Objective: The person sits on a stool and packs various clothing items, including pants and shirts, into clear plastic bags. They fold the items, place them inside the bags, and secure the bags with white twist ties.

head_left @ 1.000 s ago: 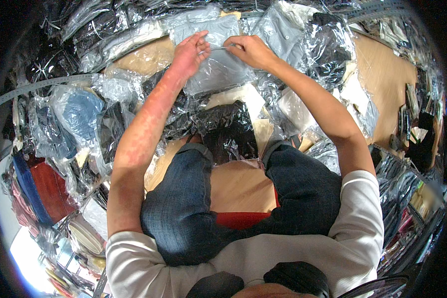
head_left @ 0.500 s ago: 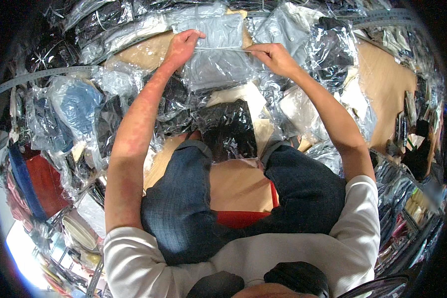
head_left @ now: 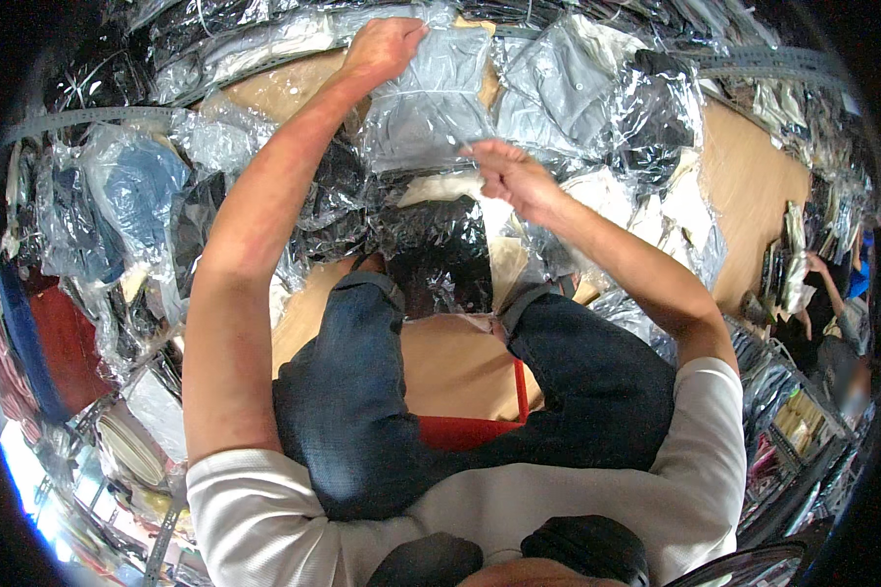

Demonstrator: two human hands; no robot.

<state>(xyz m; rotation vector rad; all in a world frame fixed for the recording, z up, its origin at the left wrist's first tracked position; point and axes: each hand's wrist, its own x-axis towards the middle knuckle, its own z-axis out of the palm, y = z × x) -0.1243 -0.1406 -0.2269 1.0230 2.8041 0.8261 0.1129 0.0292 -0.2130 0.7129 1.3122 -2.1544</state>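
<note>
A folded grey garment in a clear plastic bag (head_left: pixel 426 117) lies in front of me, with a thin pale line crossing its width, perhaps string. At the bag's far left edge is my left hand (head_left: pixel 384 49), its fingers curled closed; what is inside them is hidden. My right hand (head_left: pixel 519 181) is over the bag's near right corner, thumb and forefinger pinched together. A faint blurred sliver shows at those fingertips, too smeared to name. Right of this bag lies another bagged grey garment (head_left: pixel 553 93) with buttons.
Black bagged clothing (head_left: pixel 445 249) lies between my knees. Blue bagged garments (head_left: pixel 142 181) are piled at the left, with a dark red bundle (head_left: pixel 69 347) nearer. Brown board (head_left: pixel 759 196) shows at the right. Beyond it, another person's arm (head_left: pixel 827 284) reaches among the stacks.
My left hand has moved farther away along the bag's left side. My right hand has come nearer, off the pale line, to the bag's near right corner. Another person's arm has appeared at the right.
</note>
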